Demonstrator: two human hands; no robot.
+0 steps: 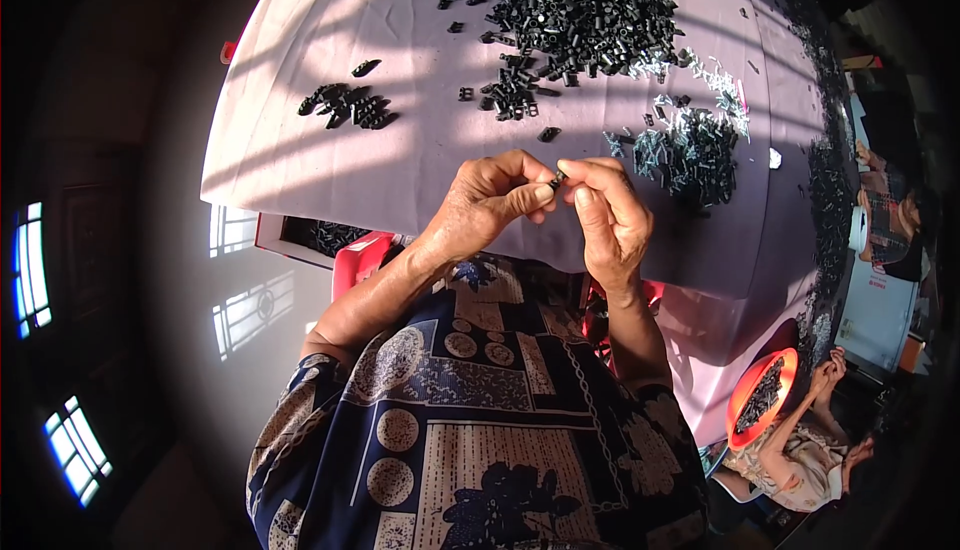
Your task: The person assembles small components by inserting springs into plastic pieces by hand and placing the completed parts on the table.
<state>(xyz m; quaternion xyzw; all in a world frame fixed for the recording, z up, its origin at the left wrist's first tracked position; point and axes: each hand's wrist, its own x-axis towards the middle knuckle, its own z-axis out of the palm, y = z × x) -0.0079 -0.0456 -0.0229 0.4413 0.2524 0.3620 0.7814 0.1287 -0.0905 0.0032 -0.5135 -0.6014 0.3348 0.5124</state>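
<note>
Over the near edge of a table with a pale pink cloth (420, 165), my two hands meet at a small black plastic part (557, 180). My left hand (490, 195) pinches it between thumb and forefinger. From the other side, the fingertips of my right hand (612, 212) grip its upper end. Just beyond my hands lies a single black part (549, 134). A big heap of black plastic parts (570, 10) covers the far middle, and a small group of black pieces (348, 107) sits to the left. Right of my hands is a pile of dark and teal slim pieces (690, 155).
White slim pieces (720, 80) are scattered at the right of the heap. Below the table's left edge stands a box of black parts (325, 236) beside a red chair (360, 258). At the lower right, another person (800, 465) is next to an orange basin (738, 420) of black parts.
</note>
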